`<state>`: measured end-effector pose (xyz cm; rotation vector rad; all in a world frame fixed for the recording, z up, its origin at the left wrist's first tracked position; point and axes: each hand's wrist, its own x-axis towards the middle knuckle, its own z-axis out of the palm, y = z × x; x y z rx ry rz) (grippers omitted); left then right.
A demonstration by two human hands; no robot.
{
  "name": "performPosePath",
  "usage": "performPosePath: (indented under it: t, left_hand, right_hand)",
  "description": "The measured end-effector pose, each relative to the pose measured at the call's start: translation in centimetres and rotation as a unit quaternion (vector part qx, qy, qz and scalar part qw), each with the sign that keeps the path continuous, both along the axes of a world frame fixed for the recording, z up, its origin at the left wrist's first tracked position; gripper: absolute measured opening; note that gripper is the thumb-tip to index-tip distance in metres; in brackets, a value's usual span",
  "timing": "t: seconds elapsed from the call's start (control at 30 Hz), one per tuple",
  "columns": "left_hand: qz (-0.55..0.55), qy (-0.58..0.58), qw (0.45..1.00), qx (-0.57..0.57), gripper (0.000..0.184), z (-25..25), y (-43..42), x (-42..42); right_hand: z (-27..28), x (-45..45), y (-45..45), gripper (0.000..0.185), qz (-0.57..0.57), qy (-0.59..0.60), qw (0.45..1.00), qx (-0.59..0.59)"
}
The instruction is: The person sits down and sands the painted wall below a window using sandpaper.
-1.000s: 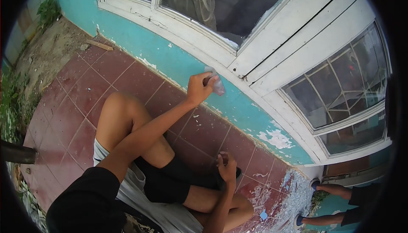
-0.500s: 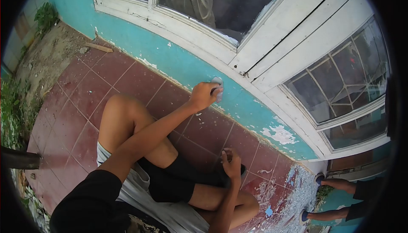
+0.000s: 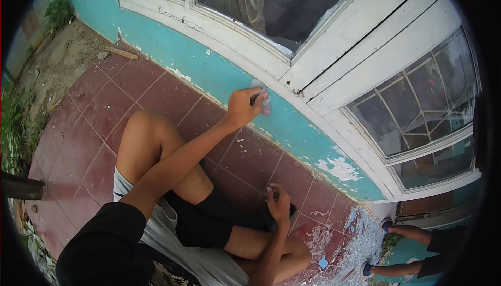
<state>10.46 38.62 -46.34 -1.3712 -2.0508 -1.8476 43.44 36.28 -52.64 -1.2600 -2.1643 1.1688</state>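
My left hand [image 3: 243, 107] reaches out to the low turquoise wall [image 3: 292, 116]. Its fingers are closed around a thin, pale grey sheet [image 3: 265, 106], which lies against the painted surface; whether it is sandpaper I cannot tell. Over the tiles near my shin, my right hand [image 3: 279, 204] is held with curled fingers. Something small may be between its thumb and fingertips, too small to make out. My bent legs [image 3: 151, 140] are folded on the floor beneath my arms.
White-framed windows [image 3: 334, 30] rise above the wall. Bare patches [image 3: 338, 168] show where paint has come off. Paint flakes [image 3: 360, 244] litter the red tiles [image 3: 172, 98] at right, near another person's legs [image 3: 407, 232]. A wood strip [image 3: 121, 52] lies by the soil.
My left hand and the grey sheet have shifted slightly up and left along the wall. The whole view has moved a little; my right hand keeps its curled pose.
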Motion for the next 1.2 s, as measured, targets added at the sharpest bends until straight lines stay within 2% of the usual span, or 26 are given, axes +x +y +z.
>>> performPosePath:
  t: [0.13,0.17,0.2,0.33,0.4,0.43,0.5,0.53,0.6,0.63,0.7,0.73,0.8,0.83,0.9,0.93,1.03,1.1,1.2]
  left_hand:
    - [0.000,-0.031,1.000,0.006,0.016,-3.1,1.2,0.6]
    - [-0.030,0.040,0.999,-0.018,0.018,-4.4,1.3,1.3]
    - [-0.055,0.110,0.992,-0.041,0.019,-4.3,1.1,1.3]
    - [-0.046,0.068,0.995,-0.056,0.018,-0.7,0.3,0.6]
    - [0.021,0.029,0.999,-0.024,0.016,0.1,0.3,-0.1]
    - [0.014,0.032,0.999,-0.029,0.016,-0.1,0.7,0.2]
    - [-0.008,0.068,0.996,0.055,0.015,-2.2,1.2,1.4]
    - [-0.011,0.070,0.996,0.054,0.015,-3.1,1.2,1.4]
    - [-0.070,0.155,0.980,-0.102,0.014,-3.6,1.1,1.6]
    - [-0.063,0.149,0.982,-0.095,0.014,-3.2,1.2,1.3]
    - [-0.038,0.062,0.997,0.007,0.015,-0.9,0.7,0.6]
    - [-0.040,0.061,0.997,0.007,0.015,-0.7,0.9,0.6]
    - [0.028,0.055,0.998,0.027,0.015,-1.2,1.3,0.3]
    - [0.021,0.059,0.998,0.019,0.015,-2.0,1.1,0.7]
    - [-0.029,0.155,0.987,-0.031,0.015,-3.9,1.3,1.4]
    - [-0.025,0.154,0.987,-0.028,0.015,-4.2,1.5,1.2]
    - [-0.052,0.145,0.987,-0.045,0.015,-2.8,1.4,0.9]
    - [0.011,0.051,0.999,-0.001,0.016,-0.4,0.7,0.4]
    - [0.016,0.033,0.999,-0.001,0.016,-1.6,1.2,1.3]
  right_hand:
    - [0.8,0.2,-0.8,0.018,-0.002,-0.022,1.000,0.003]
    - [1.0,-0.1,-0.5,0.019,0.008,-0.028,0.999,0.012]
    - [0.4,-0.4,-0.5,0.019,0.013,-0.024,1.000,0.012]
    - [-0.3,-0.2,0.0,0.017,0.017,-0.002,1.000,0.021]
    - [0.2,0.2,-0.3,0.015,0.006,-0.002,1.000,0.013]
    - [0.4,0.1,-0.3,0.015,0.001,-0.001,1.000,0.014]
    - [1.3,-0.4,-0.7,0.014,-0.003,-0.016,1.000,0.008]
    - [0.9,-0.6,-0.9,0.014,-0.006,-0.014,1.000,0.007]
    - [-0.4,-0.5,0.0,0.015,0.007,-0.002,1.000,0.021]
    - [-1.3,-0.3,0.3,0.015,0.007,0.022,1.000,0.016]
    - [-0.9,0.2,0.2,0.016,0.016,0.006,0.999,0.027]
    - [-0.7,0.3,-0.2,0.016,0.015,-0.001,0.999,0.029]
    - [0.4,0.0,-0.6,0.017,-0.002,-0.014,1.000,0.009]
    - [0.8,-0.2,-0.7,0.017,-0.007,-0.010,1.000,0.003]
    - [0.5,-0.4,-0.4,0.016,-0.001,-0.004,1.000,0.013]
    - [0.0,-0.5,-0.3,0.016,0.002,-0.005,1.000,0.016]
    - [-0.5,-0.2,0.3,0.016,0.017,0.006,1.000,0.019]
    - [-0.4,0.1,-0.2,0.016,0.013,-0.015,1.000,0.024]
    - [0.4,0.1,-0.6,0.016,0.001,0.003,1.000,0.009]
